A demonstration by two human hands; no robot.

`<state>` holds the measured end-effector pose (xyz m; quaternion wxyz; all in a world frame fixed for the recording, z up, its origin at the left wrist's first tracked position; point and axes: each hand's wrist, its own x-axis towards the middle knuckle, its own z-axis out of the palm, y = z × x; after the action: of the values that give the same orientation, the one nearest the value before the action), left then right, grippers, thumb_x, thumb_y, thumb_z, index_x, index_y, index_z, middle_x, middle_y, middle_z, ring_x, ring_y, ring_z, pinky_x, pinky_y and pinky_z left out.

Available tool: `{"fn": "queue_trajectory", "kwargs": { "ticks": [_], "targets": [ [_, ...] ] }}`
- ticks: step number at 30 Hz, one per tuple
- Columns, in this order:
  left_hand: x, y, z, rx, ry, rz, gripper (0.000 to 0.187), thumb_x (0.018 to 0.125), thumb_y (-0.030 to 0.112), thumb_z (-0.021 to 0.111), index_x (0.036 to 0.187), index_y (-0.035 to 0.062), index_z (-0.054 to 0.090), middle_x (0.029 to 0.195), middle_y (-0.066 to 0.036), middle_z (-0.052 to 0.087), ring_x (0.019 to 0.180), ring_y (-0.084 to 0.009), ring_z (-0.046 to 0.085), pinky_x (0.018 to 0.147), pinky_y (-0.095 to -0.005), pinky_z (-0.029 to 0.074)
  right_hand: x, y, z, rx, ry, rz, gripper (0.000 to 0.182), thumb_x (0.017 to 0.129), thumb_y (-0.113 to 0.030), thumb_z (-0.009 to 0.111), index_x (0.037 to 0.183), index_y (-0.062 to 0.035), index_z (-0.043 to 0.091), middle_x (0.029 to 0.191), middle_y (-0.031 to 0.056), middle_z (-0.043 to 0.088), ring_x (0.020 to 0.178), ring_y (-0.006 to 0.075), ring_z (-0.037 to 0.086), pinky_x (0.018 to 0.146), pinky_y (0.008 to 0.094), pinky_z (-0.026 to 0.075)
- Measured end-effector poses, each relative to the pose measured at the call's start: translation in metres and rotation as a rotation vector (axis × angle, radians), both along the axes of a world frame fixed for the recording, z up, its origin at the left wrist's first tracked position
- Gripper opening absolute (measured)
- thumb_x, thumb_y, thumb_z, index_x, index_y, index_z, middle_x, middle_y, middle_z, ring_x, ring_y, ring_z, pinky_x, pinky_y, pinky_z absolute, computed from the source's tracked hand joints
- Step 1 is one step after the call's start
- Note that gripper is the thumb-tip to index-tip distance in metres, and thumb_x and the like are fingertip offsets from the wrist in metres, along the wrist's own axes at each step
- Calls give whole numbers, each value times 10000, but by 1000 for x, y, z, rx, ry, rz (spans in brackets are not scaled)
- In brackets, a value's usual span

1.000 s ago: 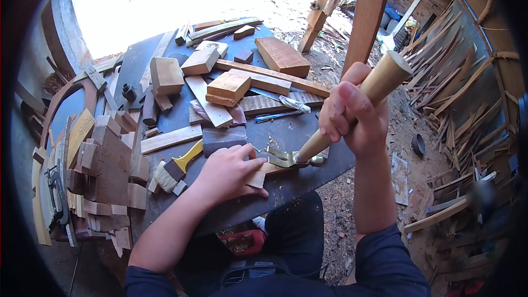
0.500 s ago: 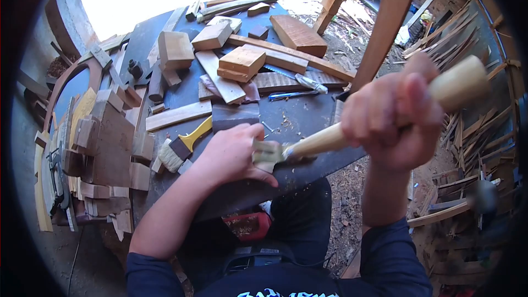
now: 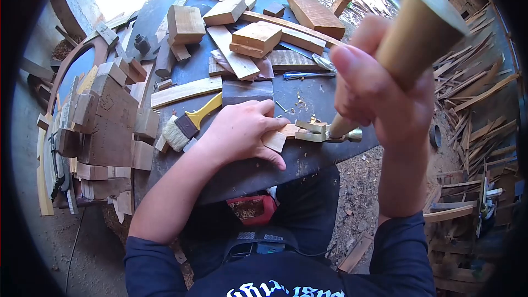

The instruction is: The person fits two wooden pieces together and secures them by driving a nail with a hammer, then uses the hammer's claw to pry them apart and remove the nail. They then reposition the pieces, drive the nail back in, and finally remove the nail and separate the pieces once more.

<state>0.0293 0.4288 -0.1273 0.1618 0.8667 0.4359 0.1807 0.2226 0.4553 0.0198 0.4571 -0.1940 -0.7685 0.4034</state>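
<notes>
My right hand (image 3: 379, 85) is closed around the pale, flared wooden handle (image 3: 421, 30) of a small tool that looks like a brass plane. Its brass body (image 3: 311, 132) rests low by the tabletop, just right of my left hand (image 3: 242, 132). That left hand presses a small wooden piece (image 3: 274, 141) on the table, with fingers bent over it and thumb against its near side. Part of the piece is hidden under the fingers and the brass tool. Small shavings (image 3: 300, 100) lie behind it. A dark block (image 3: 247, 92) sits against the left hand's far side.
A yellow-handled brush (image 3: 203, 111) lies left of my left hand. Wood blocks (image 3: 256, 39) and strips cover the table's far half, with a blue pen (image 3: 308, 75) among them. Stacked shaped blocks (image 3: 107, 126) stand at left. A red container (image 3: 254, 209) is below the table edge.
The brass tool has moved right, away from my left hand, and its handle now stands steeper, with my right hand higher. The left hand still holds the wooden piece. The view has shifted slightly.
</notes>
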Motion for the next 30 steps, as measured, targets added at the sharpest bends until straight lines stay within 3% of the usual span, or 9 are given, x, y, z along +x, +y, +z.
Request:
{"fn": "queue_trajectory", "kwargs": {
  "ticks": [6, 9, 12, 17, 22, 25, 27, 30],
  "targets": [
    [0, 0, 4, 0, 53, 6, 857, 605, 761, 769, 1225, 169, 745, 994, -76, 611, 1003, -273, 666, 812, -416, 554, -30, 19, 1, 63, -208, -24, 158, 964, -151, 735, 870, -44, 668, 545, -37, 548, 445, 27, 493, 402, 224, 343],
    [0, 0, 1, 23, 38, 2, 837, 609, 738, 786, 1196, 143, 749, 1000, -80, 610, 1005, -274, 665, 818, -419, 554, -36, 23, -5, 65, -241, 4, 211, 961, -157, 749, 798, -47, 671, 548, -43, 555, 466, 22, 506, 420, 226, 346],
    [-2, 1, -3, 94, 17, -7, 810, 611, 724, 796, 1130, 104, 756, 1008, -82, 610, 1003, -275, 664, 828, -422, 555, -44, 19, -7, 20, -100, 87, 219, 961, -150, 745, 788, -45, 662, 546, -40, 554, 459, 21, 496, 417, 225, 339],
    [-3, 3, -4, 108, -2, 2, 783, 597, 733, 800, 995, 61, 752, 971, -83, 615, 977, -283, 671, 828, -423, 558, -43, 25, -6, 68, -84, 128, 211, 962, -135, 729, 803, -36, 634, 529, -35, 526, 421, 31, 464, 395, 222, 321],
    [-1, 4, -8, 64, -47, 17, 738, 561, 684, 862, 980, 84, 764, 970, -67, 636, 933, -277, 673, 787, -405, 549, -13, 24, -2, -183, 73, 47, 213, 1015, -141, 589, 820, -76, 534, 481, -52, 400, 343, 52, 346, 337, 241, 286],
    [0, 5, -9, 90, -85, 30, 717, 556, 677, 867, 931, 78, 749, 931, -55, 612, 887, -261, 668, 758, -399, 544, 22, 37, -8, -254, 224, 175, 234, 1079, -181, 435, 855, -114, 411, 472, -41, 286, 322, 83, 256, 315, 272, 290],
    [0, 6, -9, 87, -100, 35, 708, 553, 672, 871, 917, 78, 745, 938, -50, 620, 886, -258, 671, 752, -397, 544, 47, 48, -9, -182, 175, 337, 179, 1099, -173, 388, 930, -120, 414, 518, -28, 358, 370, 93, 349, 359, 261, 347],
    [-1, 9, -6, 48, -43, 6, 832, 587, 732, 815, 1147, 119, 765, 964, -51, 634, 924, -252, 684, 783, -388, 555, 56, 43, -10, -127, 157, 399, 184, 1115, -190, 361, 950, -123, 408, 547, -26, 402, 405, 99, 403, 398, 261, 389]
  ]
}}
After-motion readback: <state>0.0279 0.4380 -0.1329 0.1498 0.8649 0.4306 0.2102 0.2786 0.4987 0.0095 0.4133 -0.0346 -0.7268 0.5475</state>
